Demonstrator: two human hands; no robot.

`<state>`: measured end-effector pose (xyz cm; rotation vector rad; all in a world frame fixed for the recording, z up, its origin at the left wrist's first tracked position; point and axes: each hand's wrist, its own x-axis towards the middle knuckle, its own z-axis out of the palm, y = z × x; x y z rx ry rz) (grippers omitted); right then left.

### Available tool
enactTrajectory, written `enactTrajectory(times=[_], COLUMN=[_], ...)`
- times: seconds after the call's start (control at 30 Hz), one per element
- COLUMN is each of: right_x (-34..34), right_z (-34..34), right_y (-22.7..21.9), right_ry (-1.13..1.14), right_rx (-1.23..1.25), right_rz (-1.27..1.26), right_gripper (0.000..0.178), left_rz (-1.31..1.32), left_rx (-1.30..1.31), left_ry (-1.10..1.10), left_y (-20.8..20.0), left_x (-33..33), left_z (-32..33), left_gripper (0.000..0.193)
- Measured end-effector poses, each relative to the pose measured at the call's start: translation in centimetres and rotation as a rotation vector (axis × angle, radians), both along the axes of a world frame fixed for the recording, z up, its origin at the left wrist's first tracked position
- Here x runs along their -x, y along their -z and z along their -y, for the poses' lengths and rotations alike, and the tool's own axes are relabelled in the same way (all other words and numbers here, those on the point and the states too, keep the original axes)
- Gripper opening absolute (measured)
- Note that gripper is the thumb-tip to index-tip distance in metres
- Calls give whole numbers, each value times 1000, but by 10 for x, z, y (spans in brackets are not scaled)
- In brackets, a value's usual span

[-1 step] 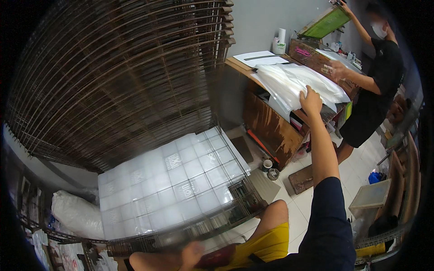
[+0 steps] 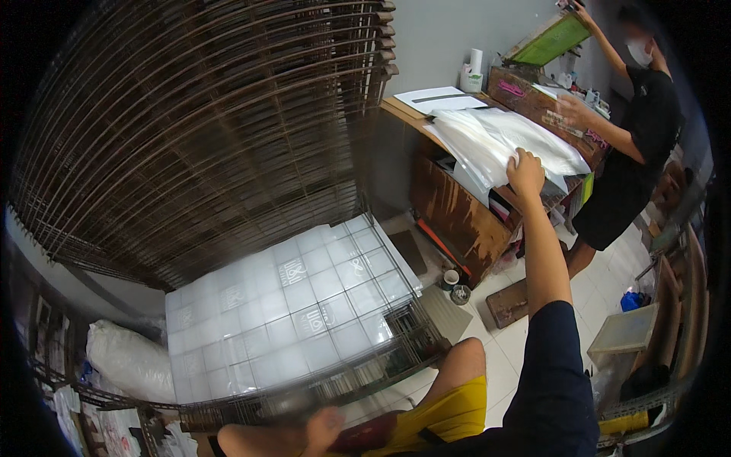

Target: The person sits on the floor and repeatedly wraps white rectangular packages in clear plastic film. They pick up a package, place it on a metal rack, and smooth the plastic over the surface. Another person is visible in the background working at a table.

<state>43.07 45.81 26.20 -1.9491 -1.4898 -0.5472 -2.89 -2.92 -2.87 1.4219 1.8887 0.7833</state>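
Note:
My right hand [image 2: 525, 174] reaches to the near edge of a pile of clear plastic bags [image 2: 487, 137] on the wooden workbench, its fingers bent and closed on the edge of a bag. Low in the picture, my left hand [image 2: 324, 428] hovers by my knee; motion smears its fingers, and nothing shows in it. In front of me, flat translucent plastic bags [image 2: 282, 320] with white printed designs lie spread over a wire drying rack [image 2: 415, 324]. Many more rack shelves [image 2: 221, 129] stand tilted up behind them.
A co-worker [image 2: 647, 114] at the bench raises a green screen frame [image 2: 550, 39] with one hand. A brown cabinet [image 2: 449, 206] supports the bench; a cup [image 2: 451, 276] stands on the floor beside it. A stuffed white sack [image 2: 129, 362] sits left, and a pale framed panel [image 2: 624, 329] right.
My right hand's fingers have bent more on the pile's edge, and the hand sits slightly lower. The co-worker's free hand has shifted a little.

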Motion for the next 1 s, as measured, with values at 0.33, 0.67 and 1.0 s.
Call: enactTrajectory(times=[0.33,0.67,1.0], right_x=[16,79,88], right_z=[77,285,357], right_y=[-90,-218,-175], right_ry=[170,-396,-736], right_rx=[-181,-542,-144], right_rz=[493,172,105], right_gripper=[18,26,29], left_rz=[-106,1371,1698], left_rx=[-4,411,405], left_ry=[210,534,63], left_y=[-57,-230,-198], left_x=[-13,-125,-114], left_z=[-71,-233,-243], left_gripper=[38,98,89])
